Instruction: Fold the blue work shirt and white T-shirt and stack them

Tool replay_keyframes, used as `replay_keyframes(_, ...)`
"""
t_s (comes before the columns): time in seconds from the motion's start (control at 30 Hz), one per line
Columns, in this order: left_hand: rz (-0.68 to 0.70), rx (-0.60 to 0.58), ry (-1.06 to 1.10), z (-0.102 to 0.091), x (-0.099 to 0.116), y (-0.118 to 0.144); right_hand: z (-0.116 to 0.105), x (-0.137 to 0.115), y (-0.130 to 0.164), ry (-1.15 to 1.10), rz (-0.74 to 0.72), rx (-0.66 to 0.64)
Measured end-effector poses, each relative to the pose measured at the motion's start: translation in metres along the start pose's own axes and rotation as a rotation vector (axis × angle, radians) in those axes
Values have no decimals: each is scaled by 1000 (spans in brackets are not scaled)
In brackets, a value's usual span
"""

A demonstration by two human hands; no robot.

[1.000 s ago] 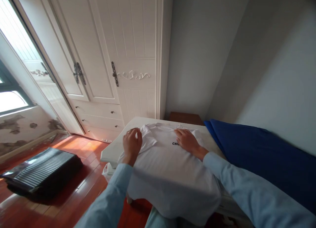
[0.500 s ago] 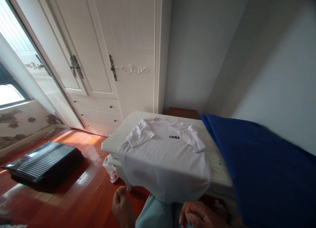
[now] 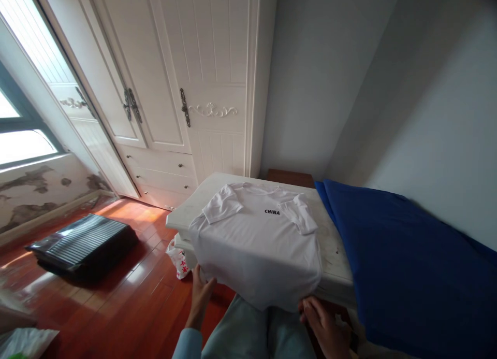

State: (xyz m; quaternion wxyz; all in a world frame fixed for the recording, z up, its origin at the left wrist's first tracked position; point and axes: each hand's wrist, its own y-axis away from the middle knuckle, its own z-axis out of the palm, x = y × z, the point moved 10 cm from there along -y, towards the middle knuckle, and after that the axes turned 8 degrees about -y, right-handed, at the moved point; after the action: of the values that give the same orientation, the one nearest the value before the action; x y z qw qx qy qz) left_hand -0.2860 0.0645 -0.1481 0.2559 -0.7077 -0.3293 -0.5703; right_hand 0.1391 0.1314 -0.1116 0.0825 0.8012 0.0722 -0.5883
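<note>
One white T-shirt [image 3: 256,250] spread front up on the white tabletop [image 3: 336,253], collar [image 3: 267,189] to the far side, black lettering [image 3: 272,212] reading CHINA high on the chest, both sleeves [image 3: 223,206] turned in over the body. Lower part draped over the near edge, hem [image 3: 266,304] hanging just above pale trousers [image 3: 252,333].

Left hand [image 3: 200,291] at the left end of the hem, thumb and fingers parted, close against the cloth and perhaps touching. Right hand [image 3: 324,322] at the right end of the hem, fingers curled inward; dim and slightly blurred there, so cannot tell whether pinching cloth or only brushing it.

Likely to handle as light, thin and soft: quick to drape and crease, too limp to keep a shape alone, not fragile. Probably prone to sliding on the smooth surface. Best taken by the two lower corners, between thumb and fingers, with an even, gentle pull to avoid skewing the body or working the sleeves loose.

To the right, a dark blue cloth [image 3: 407,266]. To the left, a black ribbed case [image 3: 83,245] on the reddish floor [image 3: 155,297], and nearer the tabletop, a red-printed plastic bag [image 3: 179,260].
</note>
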Motion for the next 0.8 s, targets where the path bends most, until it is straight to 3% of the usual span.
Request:
replay_keyframes(0.1, 46, -129, -32, 6, 3, -7, -20, 31, 0, 58, 61, 44)
replay_keyframes(0.2, -53, -179, -146, 1, -7, -12, -30, 62, 4, 89, 124, 35)
replay_keyframes(0.37, -138, -251, -95, -2, -18, 0, -8, 87, -3, -20, 191, -52)
replay_keyframes(0.43, -165, -304, -73, 0, -15, 9, 9, 78, -12, -89, 168, -105)
replay_keyframes(0.57, -216, -336, -36, -8, 13, 23, 28, 40, -22, -93, 80, -208)
replay_keyframes(0.67, -389, -382, 146, -19, 38, 43, 28, 9, -8, -54, 59, -307)
replay_keyframes(0.8, -537, -285, 349, -58, 58, 68, 12, -31, 31, -52, 56, -466)
